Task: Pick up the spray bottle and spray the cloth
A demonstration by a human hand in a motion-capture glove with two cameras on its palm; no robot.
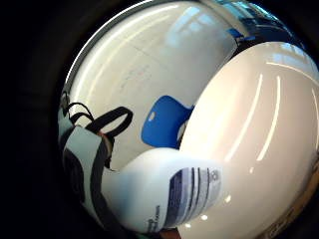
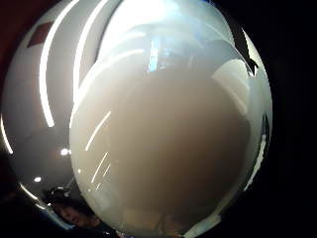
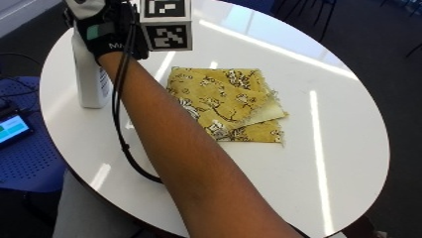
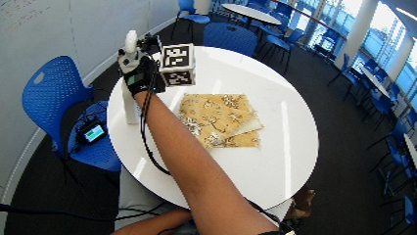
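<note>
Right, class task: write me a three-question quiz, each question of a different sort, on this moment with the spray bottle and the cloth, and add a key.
1. True or false: the spray bottle has its base on the round white table.
2. Multiple choice: the yellow patterned cloth lies
A) flat on the table beside the bottle
B) draped over the bottle
C) on the blue chair
3. Short answer: which part of the bottle is the gloved right hand at?

Key:
1. True; it stands upright near the table's edge.
2. A
3. Its top; the hand hides the spray head in the outside view, so a grip cannot be confirmed.
</note>
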